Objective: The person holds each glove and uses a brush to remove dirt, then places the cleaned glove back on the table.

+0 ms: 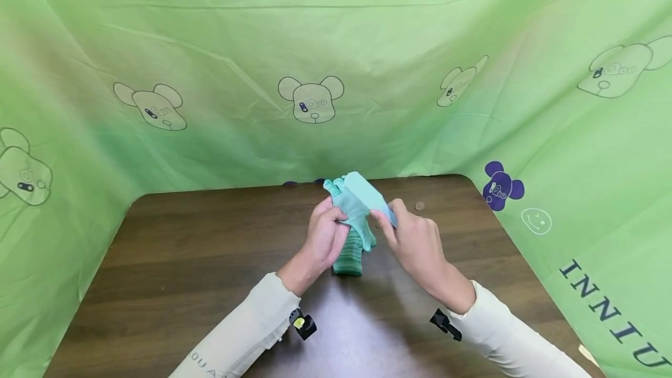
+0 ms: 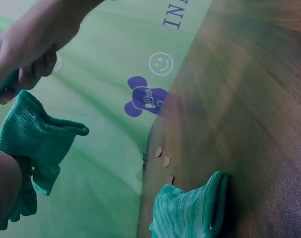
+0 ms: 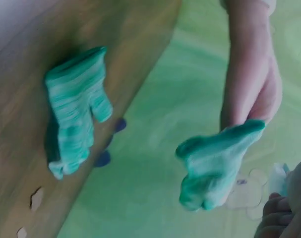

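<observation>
My left hand (image 1: 326, 231) holds up a green knit glove (image 1: 350, 207), its thumb over the glove and the fingers partly hidden by it. In the right wrist view the raised glove (image 3: 214, 166) hangs with its finger ends downward. My right hand (image 1: 420, 241) grips a light blue flat-headed tool (image 1: 366, 192) by its darker blue handle. The tool's broad head lies across the raised glove in the head view; its underside is hidden. Below, a second green glove (image 1: 348, 260), striped, lies on the table; the right wrist view shows this striped glove (image 3: 73, 111) whole.
The brown wooden table (image 1: 210, 249) carries a few small brown pieces, one brown piece (image 1: 419, 206) lying right of the hands. A green printed cloth (image 1: 236, 45) hangs behind and on both sides. A pale scrap (image 1: 588, 355) sits at the right table edge.
</observation>
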Tool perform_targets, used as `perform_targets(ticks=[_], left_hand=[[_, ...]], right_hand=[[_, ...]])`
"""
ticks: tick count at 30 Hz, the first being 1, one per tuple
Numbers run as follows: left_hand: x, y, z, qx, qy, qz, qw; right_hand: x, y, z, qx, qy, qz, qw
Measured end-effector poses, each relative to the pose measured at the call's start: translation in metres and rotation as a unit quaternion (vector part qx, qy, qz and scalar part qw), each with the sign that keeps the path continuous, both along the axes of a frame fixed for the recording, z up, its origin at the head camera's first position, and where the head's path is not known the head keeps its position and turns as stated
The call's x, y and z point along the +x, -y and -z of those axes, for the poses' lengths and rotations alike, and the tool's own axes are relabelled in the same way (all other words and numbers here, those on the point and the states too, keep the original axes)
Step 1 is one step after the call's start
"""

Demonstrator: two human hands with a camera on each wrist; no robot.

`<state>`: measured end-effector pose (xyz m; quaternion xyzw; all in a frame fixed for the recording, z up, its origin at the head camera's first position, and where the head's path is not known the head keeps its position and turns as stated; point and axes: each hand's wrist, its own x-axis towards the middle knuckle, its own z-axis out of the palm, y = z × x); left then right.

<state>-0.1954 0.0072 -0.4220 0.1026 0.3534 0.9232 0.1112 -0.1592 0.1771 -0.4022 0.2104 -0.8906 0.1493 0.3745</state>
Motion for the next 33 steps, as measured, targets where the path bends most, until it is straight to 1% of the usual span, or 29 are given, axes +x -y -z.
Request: perform_targets(ticks=[3,6,10,12,16,19,21,22,26,28,30,33], left_hand=[[0.001,0.0,-0.003,0.009,-0.005,-0.007,0.9999],[0.002,0.002,-0.006,0.011,-0.013,-0.005,0.9998],[0.003,0.004,-0.008,0.007,-0.015,0.002,0.9999],[0.004,0.004,-0.008,0.007,-0.012,0.002,0.9999],[0.004,0.005,-0.006,0.009,-0.009,-0.002,0.9999],[0.004,0.006,-0.005,0.011,-0.013,-0.013,0.9998],[0.002,0.006,-0.004,0.013,-0.015,-0.021,0.9996],[0.002,0.007,-0.004,0.012,-0.017,-0.024,0.9995],[-0.001,0.006,-0.005,0.012,-0.018,-0.029,0.9994],[-0.002,0.006,-0.006,0.01,-0.018,-0.027,0.9994],[-0.002,0.005,-0.006,0.009,-0.018,-0.022,0.9996],[-0.002,0.004,-0.006,0.009,-0.018,-0.012,0.9997]], right_hand=[[0.001,0.005,0.002,0.034,-0.005,-0.006,0.999],[-0.005,0.005,0.007,0.047,-0.006,0.0,0.999],[-0.017,0.0,0.01,0.023,-0.006,0.029,0.999],[-0.022,-0.003,0.011,0.022,-0.002,0.038,0.999],[-0.026,-0.009,0.009,0.011,0.017,0.04,0.999],[-0.029,-0.013,0.006,-0.009,0.027,0.05,0.998],[-0.029,-0.012,0.004,-0.016,0.026,0.049,0.998],[-0.027,-0.01,0.003,-0.015,0.024,0.039,0.999],[-0.017,0.003,0.006,0.026,0.006,-0.015,1.0],[-0.014,0.008,0.007,0.044,-0.004,-0.027,0.999],[-0.014,0.01,0.009,0.049,-0.014,-0.016,0.999],[-0.019,0.007,0.009,0.041,-0.027,0.014,0.999]])
